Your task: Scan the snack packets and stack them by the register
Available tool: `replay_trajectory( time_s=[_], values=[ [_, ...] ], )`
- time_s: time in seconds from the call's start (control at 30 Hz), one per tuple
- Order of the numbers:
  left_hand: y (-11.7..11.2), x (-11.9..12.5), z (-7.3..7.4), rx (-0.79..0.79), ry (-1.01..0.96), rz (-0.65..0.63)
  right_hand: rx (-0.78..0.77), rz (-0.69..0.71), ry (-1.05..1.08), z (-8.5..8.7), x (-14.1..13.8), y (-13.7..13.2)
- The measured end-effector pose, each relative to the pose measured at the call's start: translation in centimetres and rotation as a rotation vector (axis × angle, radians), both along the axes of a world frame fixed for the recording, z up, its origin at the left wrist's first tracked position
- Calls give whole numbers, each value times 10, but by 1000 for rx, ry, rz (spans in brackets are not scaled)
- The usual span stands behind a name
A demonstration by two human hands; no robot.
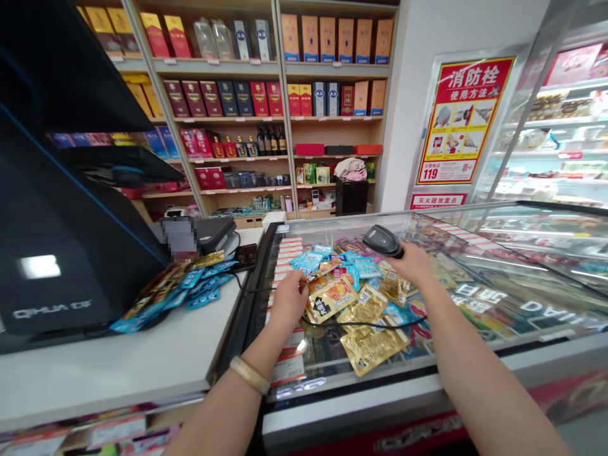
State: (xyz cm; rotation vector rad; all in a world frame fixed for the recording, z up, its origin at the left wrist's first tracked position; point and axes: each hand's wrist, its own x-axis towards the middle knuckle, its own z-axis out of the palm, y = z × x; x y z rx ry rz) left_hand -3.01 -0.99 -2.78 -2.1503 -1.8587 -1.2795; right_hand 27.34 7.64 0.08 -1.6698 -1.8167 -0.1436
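My right hand (412, 265) is closed round a black handheld barcode scanner (382, 240), held over a heap of small snack packets (363, 304) on the glass lid of a chest freezer (522, 278). The scanner's black cable (361, 324) trails across the packets. My left hand (291, 297) pinches a yellow packet (327, 301) at the left edge of the heap; a gold bracelet is on that wrist. The packets are gold, yellow and light blue and lie loosely overlapping.
A white counter (142, 361) on the left bears a black till screen (57, 253) and a second spread of blue and gold packets (175, 291). Shelves of boxed bottles (266, 95) fill the back wall. A red fire poster (460, 120) and a chilled display (555, 126) stand right.
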Motion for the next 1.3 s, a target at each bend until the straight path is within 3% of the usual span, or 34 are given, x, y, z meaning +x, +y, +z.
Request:
replay_trajectory(
  time_s=[0.2, 0.3, 0.4, 0.57, 0.7, 0.83, 1.03, 1.13, 1.3],
  values=[
    [-5, 1, -4, 5, 47, -120, -53, 59, -79, -1, -10, -3],
    [-4, -5, -3, 81, -38, -87, -58, 54, -135, -1, -13, -5],
    [1, -22, 6, 190, -272, 23, -31, 45, -160, -2, -16, -5],
    [13, -74, 31, 208, -1052, 369, -11, 59, -141, -5, -18, -3],
    [11, -108, 41, 186, -1163, 478, -6, 88, -128, -4, -19, -4],
    [-4, -127, 45, 236, -1063, 538, 2, 98, -121, -3, -21, -7],
    [-49, -171, 64, 423, -217, 807, 5, 116, -147, -5, -22, -7],
    [-72, -191, 67, 417, -117, 927, 14, 123, -153, -6, -22, -6],
    [-89, -206, 58, 283, -83, 991, 25, 159, -144, -6, -27, -9]
  ],
)
